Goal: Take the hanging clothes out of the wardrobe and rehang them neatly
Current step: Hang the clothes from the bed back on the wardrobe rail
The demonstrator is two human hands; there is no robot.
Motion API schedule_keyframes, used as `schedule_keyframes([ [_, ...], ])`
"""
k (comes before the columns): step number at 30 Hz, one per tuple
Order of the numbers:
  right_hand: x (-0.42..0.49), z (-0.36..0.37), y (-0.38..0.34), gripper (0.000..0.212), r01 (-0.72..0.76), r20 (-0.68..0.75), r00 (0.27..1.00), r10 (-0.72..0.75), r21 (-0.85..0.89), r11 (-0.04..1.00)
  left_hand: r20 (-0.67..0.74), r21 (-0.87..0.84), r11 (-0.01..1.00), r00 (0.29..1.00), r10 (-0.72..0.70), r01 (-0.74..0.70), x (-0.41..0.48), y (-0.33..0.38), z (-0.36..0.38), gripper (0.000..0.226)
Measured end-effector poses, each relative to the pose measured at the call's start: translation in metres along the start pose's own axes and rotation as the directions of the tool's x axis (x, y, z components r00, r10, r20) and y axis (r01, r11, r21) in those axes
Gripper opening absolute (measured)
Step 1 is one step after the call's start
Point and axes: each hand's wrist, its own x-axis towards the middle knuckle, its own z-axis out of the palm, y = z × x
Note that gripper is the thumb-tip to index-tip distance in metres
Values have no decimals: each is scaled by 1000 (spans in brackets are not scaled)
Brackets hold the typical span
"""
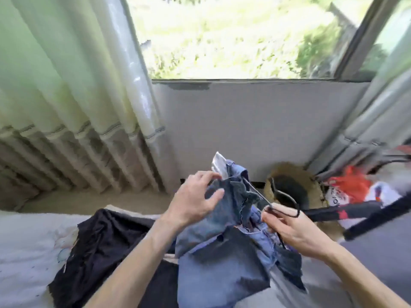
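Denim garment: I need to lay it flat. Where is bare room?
Bare white bedding lies left of the black garment; a beige strip runs between it and the curtain. The right is crowded: straw hat, red-and-white clothes, black hangers.

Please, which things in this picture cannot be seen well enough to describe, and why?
- Hanger: head view; only its hook shows at the right hand, and the denim covers the rest.
- Black garment: crumpled and blurred, so its type is unclear.
- Red-and-white item: blurred by motion and cut off near the right edge.
- Wardrobe: outside the frame.
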Motion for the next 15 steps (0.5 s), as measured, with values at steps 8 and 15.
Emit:
schedule_keyframes([
  [8, -116, -121, 31, 30, -43, -217, 976, 1, -185, 982, 240, 60, 782, 769, 592, -620, 51, 216, 96, 44],
  [15, -236, -158, 102, 31, -306, -428, 856, 289, 31, 952, 532, -119, 758, 603, 594, -641, 27, 340, 200, 56],
])
